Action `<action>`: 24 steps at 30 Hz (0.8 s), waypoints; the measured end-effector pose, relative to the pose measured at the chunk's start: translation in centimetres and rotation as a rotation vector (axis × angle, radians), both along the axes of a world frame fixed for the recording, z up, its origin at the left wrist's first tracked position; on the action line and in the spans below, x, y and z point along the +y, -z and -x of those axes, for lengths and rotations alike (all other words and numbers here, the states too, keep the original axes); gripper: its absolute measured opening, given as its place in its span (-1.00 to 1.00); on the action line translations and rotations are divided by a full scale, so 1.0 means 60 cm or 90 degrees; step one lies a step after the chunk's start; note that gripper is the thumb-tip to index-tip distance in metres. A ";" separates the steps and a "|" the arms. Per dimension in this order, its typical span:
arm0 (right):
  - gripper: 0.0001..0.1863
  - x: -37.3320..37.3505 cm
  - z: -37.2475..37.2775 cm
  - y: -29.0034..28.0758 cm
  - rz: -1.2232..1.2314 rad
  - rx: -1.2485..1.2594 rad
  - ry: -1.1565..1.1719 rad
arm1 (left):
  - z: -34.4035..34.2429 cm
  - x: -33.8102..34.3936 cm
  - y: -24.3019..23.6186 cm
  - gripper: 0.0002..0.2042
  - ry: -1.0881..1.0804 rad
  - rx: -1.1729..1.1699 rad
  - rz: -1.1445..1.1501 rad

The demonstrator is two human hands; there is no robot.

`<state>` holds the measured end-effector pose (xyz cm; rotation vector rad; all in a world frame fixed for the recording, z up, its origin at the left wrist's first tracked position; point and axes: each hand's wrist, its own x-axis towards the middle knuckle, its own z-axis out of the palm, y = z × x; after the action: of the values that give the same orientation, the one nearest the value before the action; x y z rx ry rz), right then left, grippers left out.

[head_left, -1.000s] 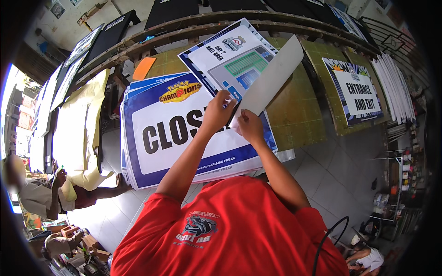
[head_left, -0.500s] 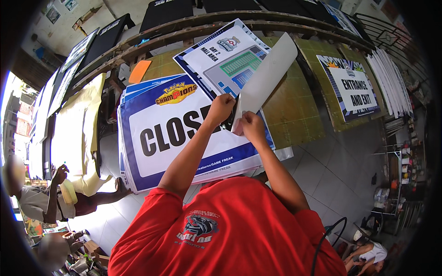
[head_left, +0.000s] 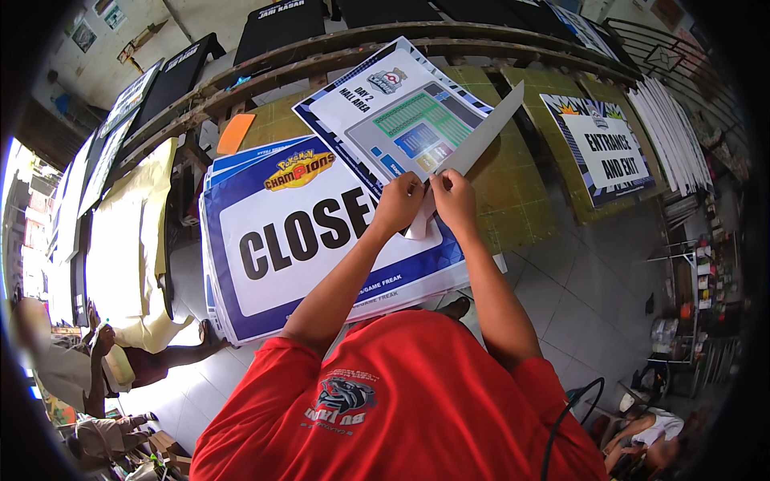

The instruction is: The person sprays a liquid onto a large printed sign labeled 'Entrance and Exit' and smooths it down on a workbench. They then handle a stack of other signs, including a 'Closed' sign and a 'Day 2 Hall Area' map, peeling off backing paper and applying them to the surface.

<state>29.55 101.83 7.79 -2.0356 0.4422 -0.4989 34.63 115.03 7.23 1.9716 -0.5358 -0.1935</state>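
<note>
Left hand (head_left: 399, 204): pinching the near end of the grey strip (head_left: 473, 152).
Right hand (head_left: 454, 200): fingers closed on the same end.
Strip: slants up-right over the blue-and-white sign stack (head_left: 297, 240).
Farther: green cutting mat (head_left: 513, 192).

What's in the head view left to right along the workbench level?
Yellow sheet → orange card → stack of blue-and-white signs → left hand → right hand holding the grey strip → green cutting mat → black-lettered sign → white strips.
</note>
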 end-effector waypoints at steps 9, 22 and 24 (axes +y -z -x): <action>-0.79 -0.010 0.010 0.043 -0.136 -0.058 -0.033 | 0.003 0.003 0.008 -0.78 -0.028 0.062 -0.004; -0.74 -0.032 0.042 0.078 -0.131 -0.047 0.076 | 0.016 -0.001 -0.005 -0.80 0.114 -0.012 -0.069; -0.70 -0.039 0.045 0.043 -0.056 -0.035 0.113 | 0.028 -0.004 -0.013 -0.82 0.118 -0.027 -0.081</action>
<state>26.85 99.50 5.22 -1.9027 0.6044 -0.6316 32.94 114.79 8.00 2.0524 -0.7501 -0.3091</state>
